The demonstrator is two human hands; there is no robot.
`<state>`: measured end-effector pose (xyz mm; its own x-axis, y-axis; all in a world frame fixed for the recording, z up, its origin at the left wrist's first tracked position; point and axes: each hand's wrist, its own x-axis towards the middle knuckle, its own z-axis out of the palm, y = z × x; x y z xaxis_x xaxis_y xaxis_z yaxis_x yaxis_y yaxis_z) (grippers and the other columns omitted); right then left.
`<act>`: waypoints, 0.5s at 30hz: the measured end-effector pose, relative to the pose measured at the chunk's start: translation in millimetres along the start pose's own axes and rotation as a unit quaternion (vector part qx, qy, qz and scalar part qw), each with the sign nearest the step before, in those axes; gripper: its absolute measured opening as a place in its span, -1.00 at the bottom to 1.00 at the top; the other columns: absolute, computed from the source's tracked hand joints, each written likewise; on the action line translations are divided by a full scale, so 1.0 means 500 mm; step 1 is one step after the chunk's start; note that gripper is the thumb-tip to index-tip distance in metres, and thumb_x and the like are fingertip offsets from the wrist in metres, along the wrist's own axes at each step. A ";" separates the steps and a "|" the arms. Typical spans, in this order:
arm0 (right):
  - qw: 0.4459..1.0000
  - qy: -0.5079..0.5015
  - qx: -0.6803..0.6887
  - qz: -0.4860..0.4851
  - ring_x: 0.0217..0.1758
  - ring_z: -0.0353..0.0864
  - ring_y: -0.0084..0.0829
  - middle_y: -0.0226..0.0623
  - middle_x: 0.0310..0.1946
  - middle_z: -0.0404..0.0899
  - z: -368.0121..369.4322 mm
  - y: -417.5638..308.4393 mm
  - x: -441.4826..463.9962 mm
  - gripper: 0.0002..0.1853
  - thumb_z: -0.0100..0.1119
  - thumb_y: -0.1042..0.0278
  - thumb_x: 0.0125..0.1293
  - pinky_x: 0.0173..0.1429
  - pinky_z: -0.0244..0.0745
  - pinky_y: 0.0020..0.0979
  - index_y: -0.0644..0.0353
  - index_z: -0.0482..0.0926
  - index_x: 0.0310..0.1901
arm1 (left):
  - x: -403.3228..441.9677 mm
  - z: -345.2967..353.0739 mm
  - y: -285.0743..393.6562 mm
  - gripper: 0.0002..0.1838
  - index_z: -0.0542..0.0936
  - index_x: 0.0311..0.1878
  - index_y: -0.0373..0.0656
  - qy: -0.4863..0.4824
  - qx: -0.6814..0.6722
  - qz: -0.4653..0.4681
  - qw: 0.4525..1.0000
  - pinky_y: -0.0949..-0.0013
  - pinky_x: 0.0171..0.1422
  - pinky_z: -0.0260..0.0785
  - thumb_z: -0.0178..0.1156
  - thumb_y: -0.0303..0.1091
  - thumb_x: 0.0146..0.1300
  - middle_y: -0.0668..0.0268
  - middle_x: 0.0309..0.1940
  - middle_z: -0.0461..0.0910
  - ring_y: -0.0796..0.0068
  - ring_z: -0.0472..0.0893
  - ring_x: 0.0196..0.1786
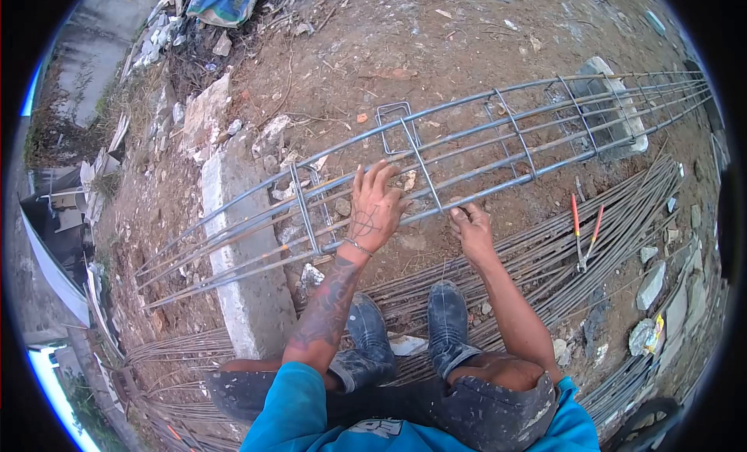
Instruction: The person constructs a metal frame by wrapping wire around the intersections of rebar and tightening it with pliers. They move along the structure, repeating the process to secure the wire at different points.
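Pinching long, rust-flecked grey rebar cage (422,164), crossing both long edges of concrete beam (245,308), with right hand (472,230); resting left hand (375,208) on it, can't tell if gripping; beyond, blue-green sack (224,4), contents hidden

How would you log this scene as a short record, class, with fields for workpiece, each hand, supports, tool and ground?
Workpiece: rebar cage, long bars with crossing stirrups
Left hand: over the cage's bars; grip hidden
Right hand: fingertips at the near bar, by the end of one stirrup
Supports: cage passes over a long concrete beam at picture left and a concrete block at right
Tool: red-handled pliers, handles spread, on loose rods
Ground: brown earth with rubble
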<state>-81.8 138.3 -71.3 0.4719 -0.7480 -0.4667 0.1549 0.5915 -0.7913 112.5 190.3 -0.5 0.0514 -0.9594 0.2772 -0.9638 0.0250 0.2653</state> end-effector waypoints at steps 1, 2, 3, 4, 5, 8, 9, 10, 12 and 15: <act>1.000 0.008 -0.016 -0.002 -0.55 0.17 -0.76 -0.60 -0.52 0.31 0.002 0.000 0.000 -0.80 0.06 0.41 0.37 -0.51 0.05 -0.63 0.21 0.50 -0.01 | 0.001 0.005 -0.005 -0.86 0.58 -0.41 -0.16 -0.015 0.001 0.007 1.000 -0.02 0.36 0.07 0.32 -0.38 -0.06 0.26 0.15 0.37 0.15 0.33 0.21; 1.000 0.008 -0.016 -0.002 -0.55 0.17 -0.76 -0.60 -0.52 0.31 0.005 -0.004 0.001 -0.80 0.06 0.41 0.37 -0.51 0.05 -0.63 0.21 0.50 -0.01 | 0.002 0.010 -0.009 -0.86 0.58 -0.41 -0.16 -0.015 0.001 0.007 1.000 -0.02 0.36 0.07 0.32 -0.38 -0.06 0.26 0.15 0.37 0.15 0.33 0.21; 1.000 0.012 -0.017 0.000 -0.56 0.16 -0.76 -0.61 -0.54 0.31 0.008 -0.011 -0.004 -0.80 0.07 0.41 0.36 -0.52 0.04 -0.62 0.21 0.50 -0.02 | 0.001 0.010 -0.009 -0.86 0.58 -0.41 -0.17 -0.018 -0.009 0.001 1.000 -0.04 0.39 0.04 0.32 -0.38 -0.06 0.25 0.14 0.38 0.15 0.33 0.21; 1.000 0.016 -0.018 0.000 -0.57 0.15 -0.76 -0.61 -0.55 0.31 0.010 -0.014 -0.006 -0.81 0.07 0.41 0.36 -0.53 0.03 -0.62 0.21 0.51 -0.02 | 0.003 0.010 -0.010 -0.85 0.57 -0.42 -0.18 -0.020 -0.019 -0.005 1.000 -0.06 0.42 0.00 0.32 -0.38 -0.06 0.25 0.14 0.38 0.15 0.33 0.21; 1.000 0.015 -0.019 0.000 -0.57 0.15 -0.76 -0.61 -0.55 0.31 0.007 -0.012 -0.004 -0.81 0.07 0.41 0.36 -0.53 0.03 -0.62 0.21 0.51 -0.02 | 0.007 0.010 -0.013 -0.85 0.57 -0.42 -0.18 -0.020 -0.020 -0.006 1.000 -0.06 0.42 0.00 0.32 -0.38 -0.06 0.25 0.14 0.38 0.15 0.33 0.21; 1.000 0.012 -0.024 0.001 -0.59 0.15 -0.76 -0.62 -0.57 0.31 -0.002 -0.003 -0.003 -0.80 0.08 0.41 0.36 -0.54 0.02 -0.61 0.20 0.52 -0.03 | 0.022 0.003 -0.025 -0.85 0.57 -0.43 -0.19 -0.014 0.005 0.003 1.000 -0.03 0.39 0.05 0.32 -0.38 -0.05 0.24 0.14 0.38 0.13 0.34 0.21; 1.000 0.011 -0.025 -0.001 -0.59 0.15 -0.76 -0.62 -0.58 0.30 -0.003 -0.002 -0.002 -0.80 0.09 0.40 0.35 -0.55 0.03 -0.61 0.20 0.52 -0.03 | 0.025 0.005 -0.031 -0.84 0.57 -0.43 -0.20 -0.024 -0.014 -0.002 1.000 -0.01 0.39 0.06 0.32 -0.37 -0.05 0.23 0.14 0.38 0.13 0.35 0.20; 1.000 0.009 -0.025 -0.002 -0.60 0.15 -0.76 -0.62 -0.59 0.30 -0.001 -0.002 0.000 -0.80 0.09 0.40 0.35 -0.55 0.03 -0.61 0.20 0.53 -0.03 | 0.027 0.006 -0.038 -0.84 0.57 -0.42 -0.20 -0.035 -0.033 -0.007 0.999 0.01 0.38 0.07 0.33 -0.36 -0.05 0.23 0.14 0.39 0.13 0.35 0.19; 0.999 0.015 -0.033 0.002 -0.60 0.15 -0.76 -0.62 -0.59 0.30 0.001 -0.002 0.000 -0.81 0.09 0.40 0.35 -0.55 0.04 -0.61 0.20 0.53 -0.03 | 0.028 0.006 -0.044 -0.82 0.58 -0.41 -0.20 -0.029 -0.028 0.000 0.999 0.02 0.37 0.08 0.34 -0.36 -0.06 0.22 0.14 0.38 0.13 0.36 0.19; 0.999 0.011 -0.033 0.007 -0.60 0.16 -0.75 -0.60 -0.59 0.30 -0.003 -0.005 0.002 -0.81 0.09 0.41 0.35 -0.54 0.06 -0.61 0.21 0.53 -0.04 | 0.028 -0.001 -0.045 -0.79 0.60 -0.36 -0.19 -0.016 -0.027 -0.009 0.999 0.03 0.35 0.09 0.36 -0.35 -0.09 0.20 0.13 0.39 0.13 0.35 0.19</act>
<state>-83.0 135.7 -70.3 0.4549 -0.7466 -0.4855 0.0904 0.5810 -0.8089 134.8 176.6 -2.1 0.0589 -0.9681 0.2436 -0.9473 0.0228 0.3196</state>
